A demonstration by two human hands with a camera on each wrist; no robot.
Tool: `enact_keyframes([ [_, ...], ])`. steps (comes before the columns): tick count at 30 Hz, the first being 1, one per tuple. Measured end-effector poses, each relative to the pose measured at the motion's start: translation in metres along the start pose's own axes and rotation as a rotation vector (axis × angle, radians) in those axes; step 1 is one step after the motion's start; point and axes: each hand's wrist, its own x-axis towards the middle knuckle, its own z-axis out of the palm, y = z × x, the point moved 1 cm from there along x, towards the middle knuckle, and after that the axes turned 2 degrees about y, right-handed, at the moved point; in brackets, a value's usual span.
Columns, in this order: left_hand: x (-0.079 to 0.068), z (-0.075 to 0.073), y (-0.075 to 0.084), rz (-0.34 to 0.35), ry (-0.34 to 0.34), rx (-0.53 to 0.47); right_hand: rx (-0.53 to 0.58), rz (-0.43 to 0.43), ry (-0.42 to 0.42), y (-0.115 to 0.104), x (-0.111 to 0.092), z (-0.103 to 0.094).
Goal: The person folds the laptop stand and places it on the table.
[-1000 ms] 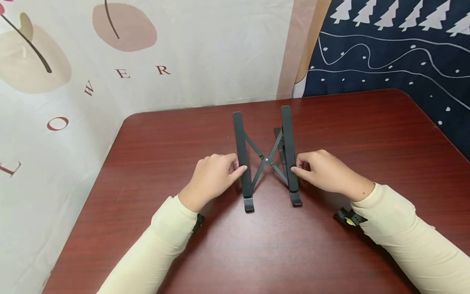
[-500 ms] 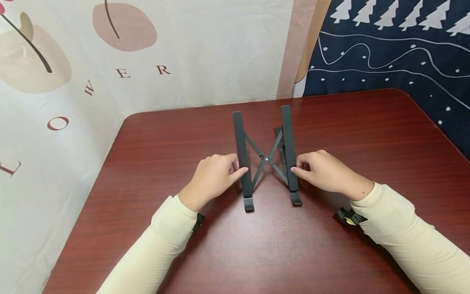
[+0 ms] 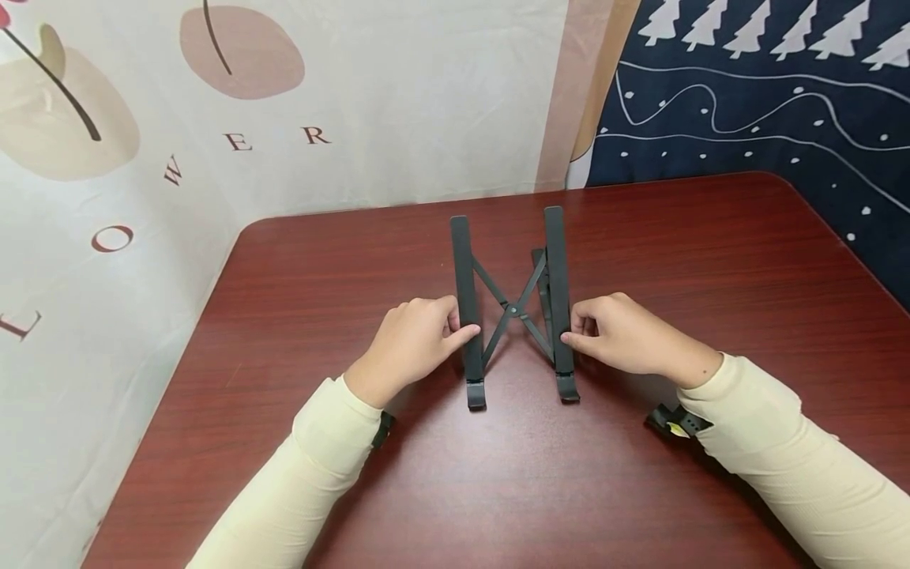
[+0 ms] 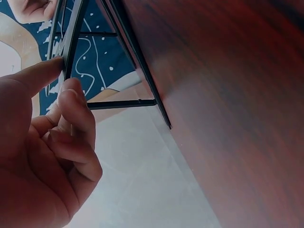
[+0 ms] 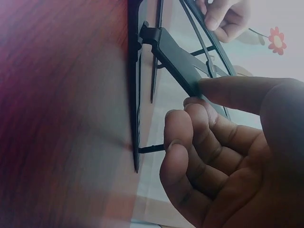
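A black folding laptop stand (image 3: 558, 284) stands unfolded on the table, its two long arms joined by crossed braces with a pivot in the middle. My left hand (image 3: 411, 340) pinches the left arm between thumb and curled fingers, low on its outer side. On the opposite side, my right hand (image 3: 626, 333) pinches the right arm in the same way. The left wrist view shows the thumb on the top face of the stand's arm (image 4: 71, 47) and fingers beneath. In the right wrist view, the stand's sloping arm (image 5: 178, 64) passes between thumb and fingers above its base bar.
The reddish-brown table (image 3: 512, 490) spreads around the stand. A pale printed cloth (image 3: 426, 95) hangs behind and to the left, and a dark blue cloth with white trees (image 3: 746, 103) at the back right. Both wrists wear black straps (image 3: 678, 421).
The stand's front ends have shifted slightly left, and the right arm sits a touch nearer me. My right hand has moved a little left with it; the left hand keeps its place.
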Motion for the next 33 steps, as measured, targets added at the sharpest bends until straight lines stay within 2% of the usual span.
enact_keyframes([
  [11,0.0003,-0.0014,0.0005,0.022,0.008,-0.005,0.002,0.003,-0.004,-0.0011,0.0002,-0.0008],
  [33,0.0006,0.0008,-0.0017,0.052,0.000,-0.075,0.022,0.007,-0.012,0.0008,0.0007,0.0013],
])
